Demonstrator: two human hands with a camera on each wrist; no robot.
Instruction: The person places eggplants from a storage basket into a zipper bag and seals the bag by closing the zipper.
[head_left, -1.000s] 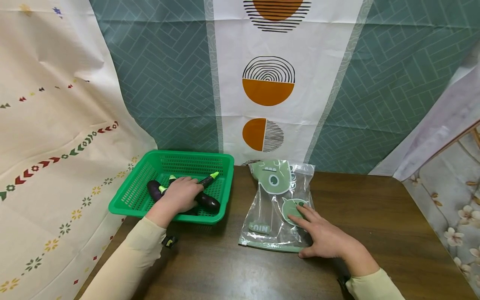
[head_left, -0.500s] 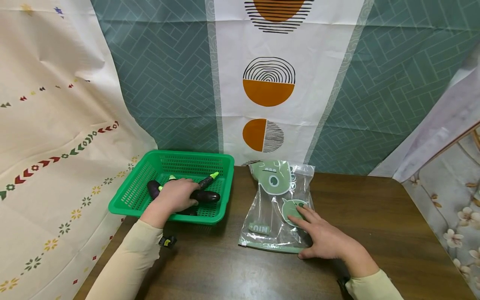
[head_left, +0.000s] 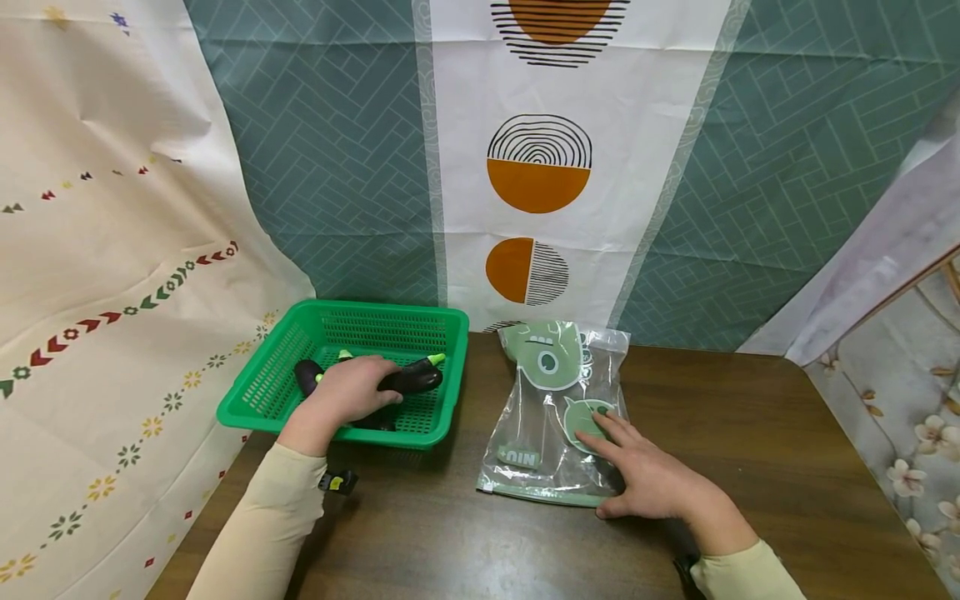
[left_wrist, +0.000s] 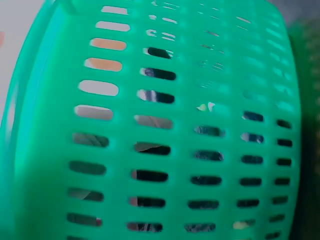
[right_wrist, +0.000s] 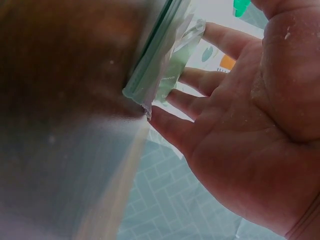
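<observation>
So the left hand (head_left: 348, 390) is gripping a dark eggplant (head_left: 416, 381) inside the green basket (head_left: 382, 329), and another one's bright green stem (head_left: 436, 359) is poking out right behind it, can't tell if that's being gripped too. The right hand's (head_left: 648, 479) grip is staying loose, fingers spreading over a clear zip bag (head_left: 528, 421) that's lying flat on the brown surface (head_left: 420, 533) beside the basket.

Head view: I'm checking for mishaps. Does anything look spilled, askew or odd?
Nothing looks spilled; the visible eggplants are inside the green basket. Slightly odd: lettering on the clear bag reads upside down in this view, as if the bag were turned around.
</observation>
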